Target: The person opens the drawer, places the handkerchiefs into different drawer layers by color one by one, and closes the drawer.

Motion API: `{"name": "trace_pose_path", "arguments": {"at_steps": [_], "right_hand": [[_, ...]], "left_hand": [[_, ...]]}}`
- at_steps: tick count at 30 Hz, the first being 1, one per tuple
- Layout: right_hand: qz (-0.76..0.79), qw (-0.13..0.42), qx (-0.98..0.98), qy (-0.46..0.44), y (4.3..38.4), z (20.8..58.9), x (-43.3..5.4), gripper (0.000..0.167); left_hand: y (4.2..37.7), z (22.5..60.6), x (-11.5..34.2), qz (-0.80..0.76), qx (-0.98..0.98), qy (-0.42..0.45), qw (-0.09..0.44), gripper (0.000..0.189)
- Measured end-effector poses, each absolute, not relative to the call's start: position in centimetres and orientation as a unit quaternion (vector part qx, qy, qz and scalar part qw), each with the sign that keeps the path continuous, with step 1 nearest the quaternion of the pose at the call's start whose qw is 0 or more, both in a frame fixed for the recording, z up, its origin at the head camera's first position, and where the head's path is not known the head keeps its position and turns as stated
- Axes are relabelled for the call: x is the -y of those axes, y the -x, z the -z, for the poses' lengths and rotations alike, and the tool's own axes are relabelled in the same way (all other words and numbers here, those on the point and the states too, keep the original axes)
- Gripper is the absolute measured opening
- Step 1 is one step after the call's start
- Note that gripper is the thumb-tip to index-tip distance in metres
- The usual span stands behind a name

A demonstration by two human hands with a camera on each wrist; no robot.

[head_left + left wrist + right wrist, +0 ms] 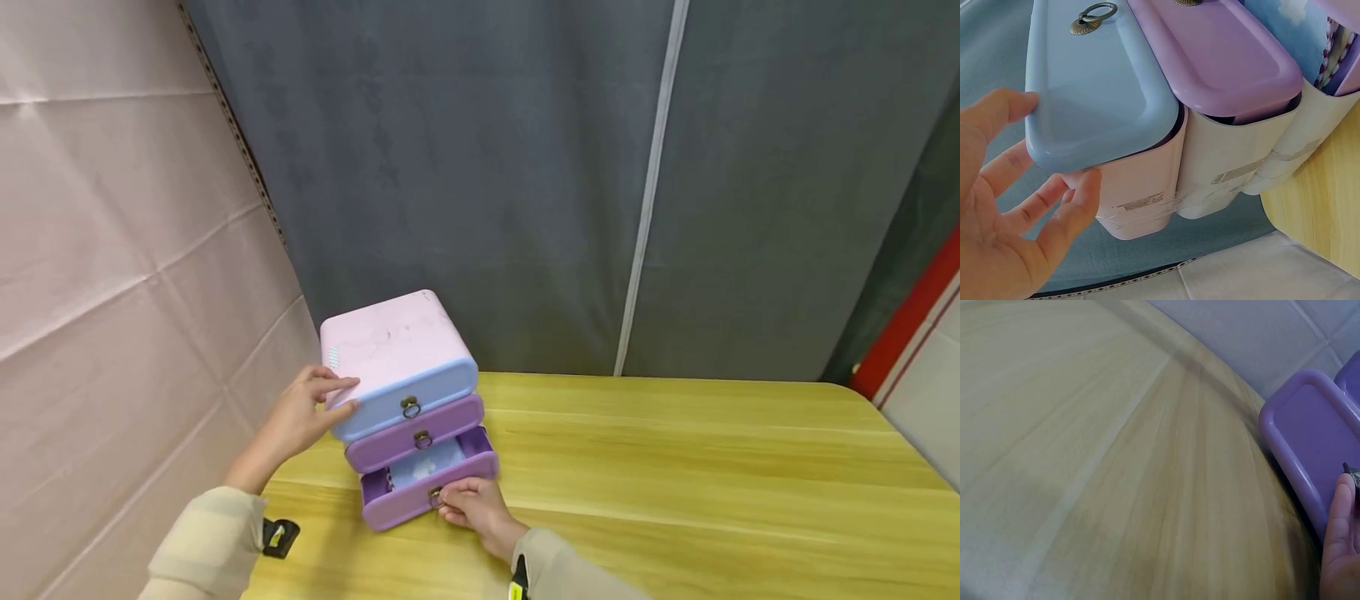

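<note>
A small chest of three stacked drawers [390, 333] has a pale pink top, a light blue top drawer [420, 393] and two purple drawers below. The bottom purple drawer [401, 507] is pulled out, showing a blue cloud-patterned item [431, 463] and a twisted cord [1329, 56] inside. With thumb and fingertips, my right hand [476, 510] pinches the ring pull [436, 497] on that drawer. My left hand [300, 412] rests against the chest's upper left corner, thumb at the blue front and fingers spread along the top and side. The middle purple drawer [412, 435] sits slightly out.
The chest stands on a yellow wood-grain table [675, 467], near its left back part. A pale pink cloth wall [135, 250] rises close on the left. Behind the table hangs a dark grey curtain [487, 167]. A red strip [911, 325] edges the far right.
</note>
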State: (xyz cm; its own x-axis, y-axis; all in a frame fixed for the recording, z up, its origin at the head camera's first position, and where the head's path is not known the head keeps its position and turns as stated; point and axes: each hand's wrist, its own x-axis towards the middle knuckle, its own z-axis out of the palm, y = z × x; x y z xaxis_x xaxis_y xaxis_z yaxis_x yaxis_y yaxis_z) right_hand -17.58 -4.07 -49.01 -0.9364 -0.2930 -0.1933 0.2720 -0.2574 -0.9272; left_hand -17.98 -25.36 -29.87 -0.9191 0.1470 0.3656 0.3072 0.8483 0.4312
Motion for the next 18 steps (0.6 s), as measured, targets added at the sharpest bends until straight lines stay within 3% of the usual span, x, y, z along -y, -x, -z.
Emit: {"name": "trace_pose_path", "arguments": {"at_steps": [18], "right_hand": [[0.79, 0.168, -0.59, 0.0, 19.5, 48.9, 4.5, 0.01]], "left_hand": [[18.1, 30.1, 25.5, 0.243, 0.95, 0.115, 0.161, 0.03]]}}
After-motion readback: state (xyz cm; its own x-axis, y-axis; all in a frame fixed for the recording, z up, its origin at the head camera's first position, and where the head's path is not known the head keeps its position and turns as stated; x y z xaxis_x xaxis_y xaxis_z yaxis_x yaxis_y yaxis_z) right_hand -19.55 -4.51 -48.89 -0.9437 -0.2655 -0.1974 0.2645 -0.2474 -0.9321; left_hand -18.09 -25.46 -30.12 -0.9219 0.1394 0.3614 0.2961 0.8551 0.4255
